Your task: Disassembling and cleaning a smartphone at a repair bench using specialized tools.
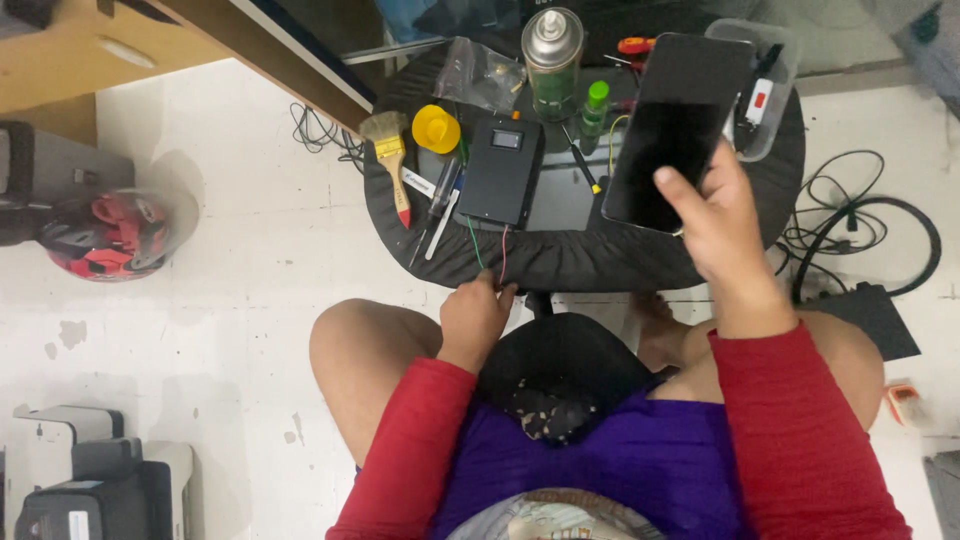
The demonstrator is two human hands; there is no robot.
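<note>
My right hand [722, 222] holds a black smartphone [675, 125] with a dark screen, lifted above the right side of a small round black work table [580, 255]. My left hand [474, 316] is low at the table's front edge, its fingers pinched on thin green and red wires [488, 250] that run up to a black box-shaped device [502, 170] lying on the table. Both sleeves are red.
On the table lie a paintbrush [390, 160], a yellow cap [436, 128], a spray can [552, 60], a small green bottle [595, 105], screwdrivers and a clear plastic tray [775, 95]. A red helmet [105, 235] sits left on the white floor; black cables [860, 225] coil right.
</note>
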